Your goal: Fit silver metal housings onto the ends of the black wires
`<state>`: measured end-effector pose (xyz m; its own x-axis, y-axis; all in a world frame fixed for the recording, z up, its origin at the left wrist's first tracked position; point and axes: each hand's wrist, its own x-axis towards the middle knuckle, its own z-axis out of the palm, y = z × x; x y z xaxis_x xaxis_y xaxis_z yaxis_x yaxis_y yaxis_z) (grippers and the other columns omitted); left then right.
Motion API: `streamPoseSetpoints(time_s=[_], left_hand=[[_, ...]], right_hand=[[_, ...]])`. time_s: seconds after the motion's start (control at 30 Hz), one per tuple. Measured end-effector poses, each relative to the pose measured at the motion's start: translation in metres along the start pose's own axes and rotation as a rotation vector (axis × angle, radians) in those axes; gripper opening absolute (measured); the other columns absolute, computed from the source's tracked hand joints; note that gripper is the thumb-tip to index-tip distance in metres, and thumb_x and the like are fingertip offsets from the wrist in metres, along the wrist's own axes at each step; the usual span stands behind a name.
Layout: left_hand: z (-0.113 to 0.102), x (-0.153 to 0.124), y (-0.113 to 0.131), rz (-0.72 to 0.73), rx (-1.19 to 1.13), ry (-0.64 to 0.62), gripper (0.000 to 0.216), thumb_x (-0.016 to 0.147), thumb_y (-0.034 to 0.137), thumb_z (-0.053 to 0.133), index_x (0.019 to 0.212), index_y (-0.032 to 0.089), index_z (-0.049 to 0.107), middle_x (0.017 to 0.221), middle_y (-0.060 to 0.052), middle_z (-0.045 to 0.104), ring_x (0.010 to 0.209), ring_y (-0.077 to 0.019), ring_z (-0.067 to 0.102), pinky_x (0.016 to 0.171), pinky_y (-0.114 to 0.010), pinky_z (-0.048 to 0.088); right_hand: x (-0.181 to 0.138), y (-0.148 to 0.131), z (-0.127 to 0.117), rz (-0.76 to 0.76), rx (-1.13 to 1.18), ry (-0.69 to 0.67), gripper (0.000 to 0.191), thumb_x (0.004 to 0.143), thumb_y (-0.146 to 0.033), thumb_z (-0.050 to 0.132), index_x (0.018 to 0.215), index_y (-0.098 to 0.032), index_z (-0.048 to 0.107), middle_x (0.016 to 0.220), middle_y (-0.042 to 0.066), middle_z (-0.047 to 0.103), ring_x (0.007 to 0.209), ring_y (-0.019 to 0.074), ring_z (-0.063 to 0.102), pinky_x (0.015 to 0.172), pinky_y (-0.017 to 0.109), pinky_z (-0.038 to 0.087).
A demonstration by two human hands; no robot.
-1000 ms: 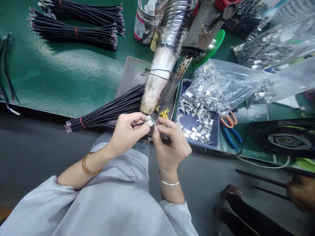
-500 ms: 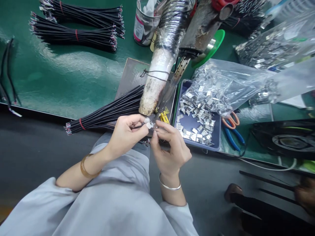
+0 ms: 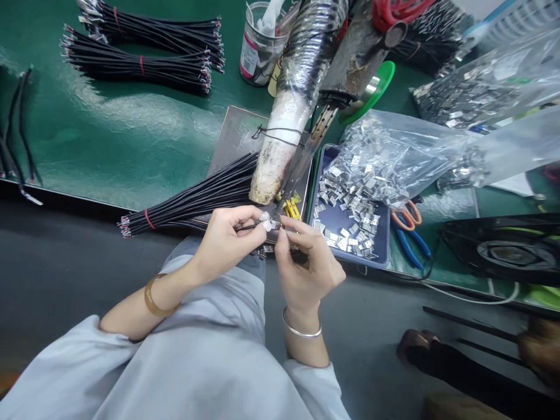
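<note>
My left hand (image 3: pixel 230 233) pinches a thin black cable (image 3: pixel 248 227) between thumb and finger; white covers sit on those fingertips. At the cable's end is a small silvery metal connector (image 3: pixel 274 224). My right hand (image 3: pixel 308 259) has thumb and forefinger closed at the connector's right side, its other fingers curled. The exact contact is too small to make out. Just beyond my hands hangs the white end of a wrapped hose (image 3: pixel 276 154), beside a perforated metal rod (image 3: pixel 322 123). A black cable bundle (image 3: pixel 196 189) with a red band lies left of the hose end, on a dark board (image 3: pixel 234 134).
Right of my hands, a blue tray (image 3: pixel 385 236) holds loose metal connectors (image 3: pixel 359 230) and a plastic bag (image 3: pixel 394 151). Pliers (image 3: pixel 411 245) lie beside it. A yellow piece (image 3: pixel 292 208) is near my right fingers. Two more cable bundles (image 3: pixel 140 64) and a cup (image 3: pixel 258 46) stand farther back.
My right hand has shifted slightly right and down, its fingertips still by the connector. My left hand keeps its pinch on the cable. The whole view has moved a little.
</note>
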<state>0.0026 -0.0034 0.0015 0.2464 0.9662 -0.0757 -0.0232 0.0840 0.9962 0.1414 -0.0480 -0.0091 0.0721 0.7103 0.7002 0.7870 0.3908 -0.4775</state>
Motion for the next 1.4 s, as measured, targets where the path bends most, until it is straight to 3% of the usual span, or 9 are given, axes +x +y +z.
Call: streamPoseSetpoints(time_s=[0.2, 0.37, 0.57, 0.73, 0.87, 1.17, 1.4], left_hand=[[-0.01, 0.001, 0.005, -0.007, -0.011, -0.111, 0.017, 0.074, 0.025, 0.068, 0.064, 0.012, 0.071, 0.061, -0.001, 0.06, 0.055, -0.0087, 0.045, 0.05, -0.019, 0.037], [-0.018, 0.005, 0.008, 0.001, -0.005, -0.211, 0.018, 0.074, 0.024, 0.071, 0.061, 0.012, 0.073, 0.055, 0.001, 0.055, 0.05, -0.0061, 0.036, 0.045, -0.019, 0.028], [-0.011, 0.005, 0.004, -0.01, -0.043, -0.126, 0.015, 0.071, 0.024, 0.069, 0.065, 0.011, 0.073, 0.057, 0.002, 0.054, 0.05, -0.0053, 0.034, 0.045, -0.019, 0.025], [-0.002, 0.006, 0.004, 0.109, 0.045, 0.054, 0.016, 0.073, 0.021, 0.065, 0.059, 0.012, 0.068, 0.053, 0.004, 0.05, 0.05, -0.0051, 0.031, 0.047, -0.019, 0.026], [0.003, 0.006, 0.002, 0.158, 0.084, 0.139, 0.016, 0.075, 0.02, 0.064, 0.061, 0.013, 0.068, 0.057, 0.002, 0.055, 0.052, -0.0062, 0.038, 0.048, -0.019, 0.03], [0.002, 0.006, 0.003, 0.305, 0.11, 0.159, 0.014, 0.078, 0.011, 0.065, 0.065, 0.014, 0.071, 0.058, 0.004, 0.056, 0.05, -0.0051, 0.037, 0.044, -0.019, 0.027], [-0.002, 0.006, 0.004, 0.241, 0.152, 0.084, 0.015, 0.075, 0.01, 0.065, 0.062, 0.014, 0.071, 0.054, 0.005, 0.051, 0.049, -0.0053, 0.035, 0.045, -0.02, 0.026]], right_hand=[[-0.002, 0.004, -0.006, -0.139, 0.01, 0.012, 0.018, 0.089, -0.007, 0.072, 0.094, -0.023, 0.065, 0.091, 0.002, 0.083, 0.08, 0.0156, 0.081, 0.075, 0.024, 0.065], [-0.006, 0.007, -0.004, -0.204, 0.018, 0.037, 0.016, 0.089, -0.006, 0.072, 0.096, -0.02, 0.066, 0.094, 0.007, 0.083, 0.083, 0.017, 0.081, 0.076, 0.024, 0.065], [-0.007, 0.002, 0.0, -0.078, -0.035, 0.031, 0.016, 0.091, -0.008, 0.072, 0.099, -0.022, 0.067, 0.1, 0.006, 0.084, 0.085, 0.0177, 0.082, 0.073, 0.022, 0.065], [-0.002, 0.001, 0.005, -0.002, 0.023, 0.002, 0.015, 0.092, -0.009, 0.07, 0.093, -0.023, 0.065, 0.106, 0.006, 0.083, 0.095, 0.0195, 0.081, 0.076, 0.026, 0.066], [0.002, 0.002, 0.007, 0.033, 0.078, 0.004, 0.015, 0.091, -0.009, 0.07, 0.091, -0.023, 0.064, 0.103, 0.005, 0.082, 0.1, 0.0202, 0.08, 0.077, 0.029, 0.067], [0.008, 0.003, 0.006, 0.023, 0.093, -0.015, 0.018, 0.088, -0.007, 0.072, 0.091, -0.023, 0.065, 0.101, 0.002, 0.081, 0.101, 0.0203, 0.079, 0.08, 0.031, 0.065], [0.007, 0.006, 0.002, -0.018, 0.081, -0.052, 0.019, 0.087, -0.008, 0.071, 0.088, -0.024, 0.061, 0.105, 0.004, 0.082, 0.095, 0.0192, 0.08, 0.078, 0.029, 0.065]])
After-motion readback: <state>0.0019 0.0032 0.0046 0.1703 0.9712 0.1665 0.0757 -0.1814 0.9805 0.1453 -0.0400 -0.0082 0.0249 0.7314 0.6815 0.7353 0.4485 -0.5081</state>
